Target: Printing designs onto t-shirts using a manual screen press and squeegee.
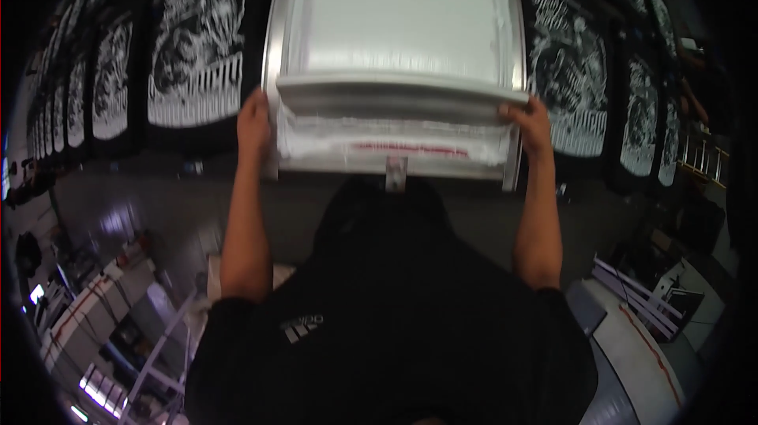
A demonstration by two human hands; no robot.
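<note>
In front of me lies a printing screen (403,22) with a metal frame and a whitish mesh smeared with white ink. Across its near part rests a wide, pale squeegee (387,93). My left hand (253,127) is closed at the frame's left rail, beside the squeegee's left end; its fingertips are partly hidden. My right hand (532,125) is closed at the squeegee's right end, with the thumb over the bar and the other fingers by the frame's outer edge. White ink (316,141) and a red streak (410,149) show between the squeegee and the near edge.
A metal clamp (396,173) sits at the frame's near edge, close to my body. Black printed panels with white designs stand out on the left (197,50) and right (568,74). Pale machine arms (87,307) and a white curved part (639,346) are behind me.
</note>
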